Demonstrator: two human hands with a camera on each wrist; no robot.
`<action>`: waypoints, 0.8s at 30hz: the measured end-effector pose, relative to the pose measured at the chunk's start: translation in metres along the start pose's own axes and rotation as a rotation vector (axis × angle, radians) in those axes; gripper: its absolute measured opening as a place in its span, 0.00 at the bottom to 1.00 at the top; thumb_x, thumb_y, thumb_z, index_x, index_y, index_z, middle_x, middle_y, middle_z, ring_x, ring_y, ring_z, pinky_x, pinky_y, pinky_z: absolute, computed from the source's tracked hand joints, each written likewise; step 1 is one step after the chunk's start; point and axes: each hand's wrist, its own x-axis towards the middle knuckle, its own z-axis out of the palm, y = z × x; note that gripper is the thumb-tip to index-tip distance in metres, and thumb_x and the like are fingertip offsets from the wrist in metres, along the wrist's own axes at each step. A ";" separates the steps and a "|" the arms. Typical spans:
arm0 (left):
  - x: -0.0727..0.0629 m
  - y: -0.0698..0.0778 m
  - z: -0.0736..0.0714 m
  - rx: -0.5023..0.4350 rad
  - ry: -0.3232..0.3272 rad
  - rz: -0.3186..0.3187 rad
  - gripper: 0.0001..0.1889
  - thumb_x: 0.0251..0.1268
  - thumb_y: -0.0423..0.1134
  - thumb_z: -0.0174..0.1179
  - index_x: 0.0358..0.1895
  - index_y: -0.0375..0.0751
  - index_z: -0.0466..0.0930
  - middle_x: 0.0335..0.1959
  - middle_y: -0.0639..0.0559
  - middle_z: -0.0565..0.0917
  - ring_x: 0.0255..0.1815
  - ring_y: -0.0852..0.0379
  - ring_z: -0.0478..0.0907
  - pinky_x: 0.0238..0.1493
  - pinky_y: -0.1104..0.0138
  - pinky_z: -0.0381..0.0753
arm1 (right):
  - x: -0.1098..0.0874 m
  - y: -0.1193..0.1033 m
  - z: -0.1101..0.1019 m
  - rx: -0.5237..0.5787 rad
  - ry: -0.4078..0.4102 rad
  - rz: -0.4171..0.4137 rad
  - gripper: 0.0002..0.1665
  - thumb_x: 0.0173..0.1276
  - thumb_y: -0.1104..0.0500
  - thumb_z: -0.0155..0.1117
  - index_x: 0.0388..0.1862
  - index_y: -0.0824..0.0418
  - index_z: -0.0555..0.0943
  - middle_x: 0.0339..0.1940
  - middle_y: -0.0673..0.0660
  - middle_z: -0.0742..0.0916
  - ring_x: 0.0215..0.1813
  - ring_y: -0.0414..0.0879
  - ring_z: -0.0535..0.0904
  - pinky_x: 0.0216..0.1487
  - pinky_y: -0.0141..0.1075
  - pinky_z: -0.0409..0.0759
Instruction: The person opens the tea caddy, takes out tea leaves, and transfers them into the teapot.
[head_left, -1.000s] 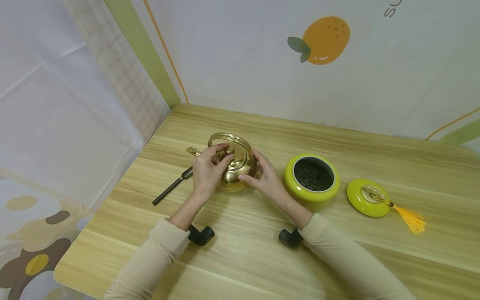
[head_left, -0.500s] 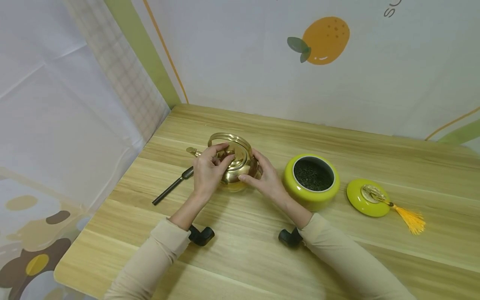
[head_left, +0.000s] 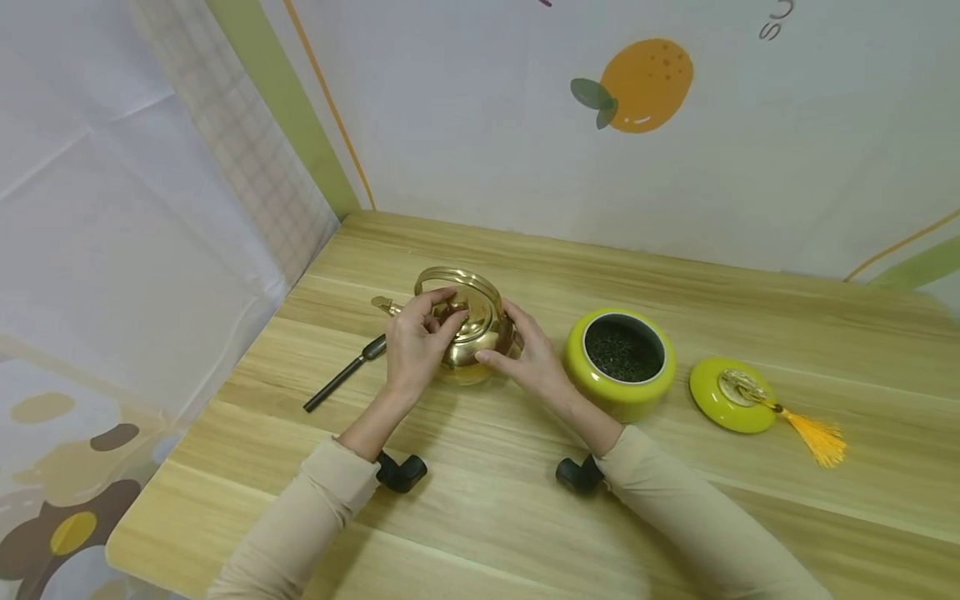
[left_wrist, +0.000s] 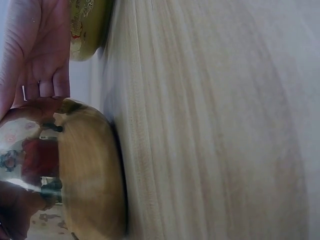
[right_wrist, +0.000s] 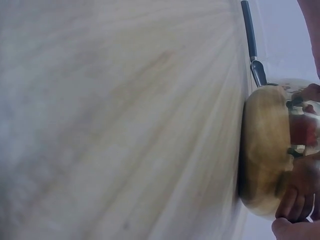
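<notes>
A shiny gold teapot (head_left: 487, 339) with an upright hoop handle (head_left: 461, 274) stands on the wooden table, its spout pointing left. My left hand (head_left: 411, 342) is over its lid (head_left: 477, 312), thumb and index finger pinching around the knob, which the fingers largely hide. On the teapot's right side, my right hand (head_left: 534, 357) grips the round body, thumb in front and fingers curving behind. The left wrist view shows the teapot's side (left_wrist: 90, 160) close up, with the right palm beyond it. In the right wrist view, its base (right_wrist: 262, 150) meets the tabletop.
Right of the teapot is a yellow-green jar (head_left: 630, 400) of dark tea leaves (head_left: 618, 348). Its lid (head_left: 712, 400), with an orange tassel (head_left: 817, 435), lies farther right. A dark tea scoop (head_left: 337, 382) rests left of the teapot. Black wrist mounts (head_left: 402, 473) sit under the sleeves.
Both hands keep their hold on the teapot and its lid. Only the head view has shifted very slightly.
</notes>
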 end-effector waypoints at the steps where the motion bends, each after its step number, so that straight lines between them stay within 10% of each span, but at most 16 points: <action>1: 0.001 0.000 0.000 -0.001 -0.001 0.003 0.14 0.57 0.34 0.66 0.46 0.33 0.82 0.19 0.47 0.77 0.10 0.68 0.61 0.09 0.79 0.57 | 0.000 0.000 0.000 0.005 0.001 0.002 0.48 0.57 0.59 0.71 0.73 0.61 0.58 0.73 0.59 0.64 0.74 0.52 0.56 0.72 0.45 0.58; 16: 0.005 0.002 0.000 0.016 -0.026 0.016 0.15 0.57 0.34 0.66 0.47 0.32 0.81 0.19 0.46 0.77 0.10 0.66 0.62 0.09 0.77 0.58 | 0.004 -0.003 -0.004 -0.014 -0.003 -0.004 0.47 0.57 0.58 0.71 0.72 0.62 0.59 0.72 0.59 0.65 0.73 0.52 0.58 0.70 0.47 0.61; 24: -0.004 -0.001 -0.013 -0.112 -0.001 -0.013 0.17 0.56 0.32 0.66 0.48 0.29 0.79 0.43 0.40 0.85 0.14 0.62 0.72 0.14 0.81 0.67 | -0.003 -0.010 -0.006 -0.110 -0.016 0.023 0.50 0.58 0.56 0.71 0.72 0.68 0.54 0.74 0.63 0.61 0.74 0.55 0.55 0.69 0.47 0.63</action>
